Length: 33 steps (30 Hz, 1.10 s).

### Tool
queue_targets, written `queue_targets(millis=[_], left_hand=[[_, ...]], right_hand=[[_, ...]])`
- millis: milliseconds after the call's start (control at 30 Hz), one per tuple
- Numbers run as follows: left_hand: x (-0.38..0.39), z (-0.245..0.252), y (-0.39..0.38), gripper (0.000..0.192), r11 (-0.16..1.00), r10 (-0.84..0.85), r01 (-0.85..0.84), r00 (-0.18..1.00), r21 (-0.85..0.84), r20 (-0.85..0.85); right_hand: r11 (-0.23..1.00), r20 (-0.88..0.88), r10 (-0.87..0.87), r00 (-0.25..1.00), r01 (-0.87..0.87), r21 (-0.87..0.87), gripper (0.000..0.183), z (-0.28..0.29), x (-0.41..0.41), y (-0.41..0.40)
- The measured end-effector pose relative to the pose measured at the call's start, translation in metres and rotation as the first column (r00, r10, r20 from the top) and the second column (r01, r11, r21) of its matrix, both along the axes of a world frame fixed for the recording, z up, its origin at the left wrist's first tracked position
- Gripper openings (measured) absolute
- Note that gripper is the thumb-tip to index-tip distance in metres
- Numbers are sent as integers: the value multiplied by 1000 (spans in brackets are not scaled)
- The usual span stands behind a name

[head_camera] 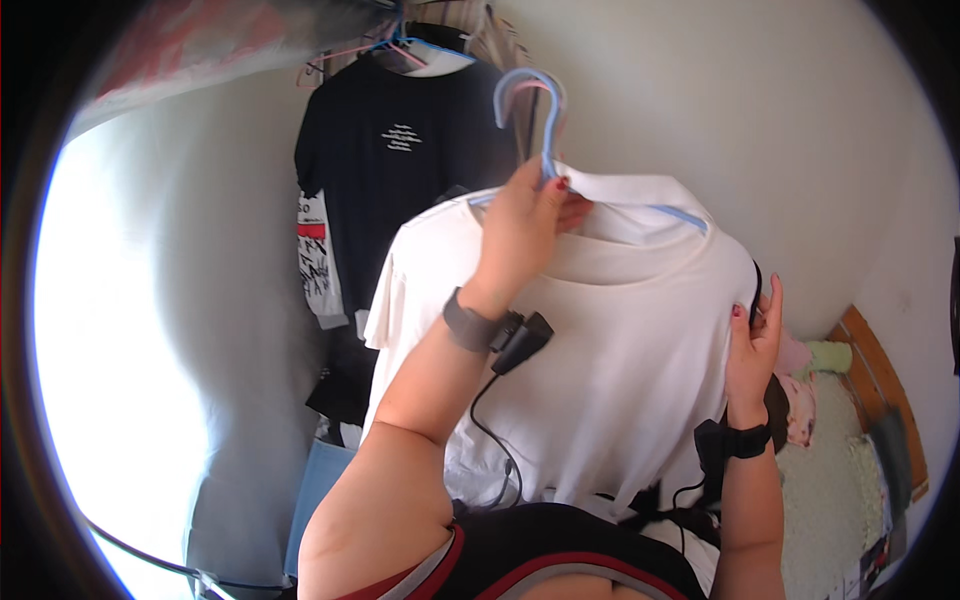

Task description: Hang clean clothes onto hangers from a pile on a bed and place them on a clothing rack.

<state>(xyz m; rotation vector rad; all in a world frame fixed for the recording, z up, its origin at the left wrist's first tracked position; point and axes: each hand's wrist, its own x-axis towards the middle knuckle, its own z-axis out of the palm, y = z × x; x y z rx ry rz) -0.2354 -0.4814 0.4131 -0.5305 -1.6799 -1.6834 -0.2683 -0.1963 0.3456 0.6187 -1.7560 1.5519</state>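
A white T-shirt hangs on a light blue clothes hanger in front of me. My left hand grips the hanger just below its hook, at the shirt's neckline. My right hand is at the shirt's right-hand edge, thumb on the front of the cloth and the other fingers partly hidden beyond it. A dark edge shows behind the shirt beside those fingers; what it belongs to is unclear. Behind the blue hook, a pink hook is partly visible.
A black T-shirt with small white print hangs behind on the left, among other hangers. A pale curtain covers the left side by bright light. To the right stands a bed with a wooden headboard.
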Motion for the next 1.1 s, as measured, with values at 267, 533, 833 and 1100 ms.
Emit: queue_targets(millis=[267,533,833,1100], left_hand=[[-81,87,-164,23,994,11,1,993,106,-116],[-170,176,-275,23,985,171,-166,964,41,-203],[-218,208,-361,35,886,426,-464,811,4,-401],[-195,175,-325,38,865,493,-497,868,-69,-66]], right_hand=[[899,-146,429,891,-407,161,41,32,-100,-144],[772,-145,635,759,-631,74,55,112,-169,-258],[607,-70,794,604,-795,20,57,149,-176,-301],[768,-4,631,776,-623,152,64,123,-209,-287]])
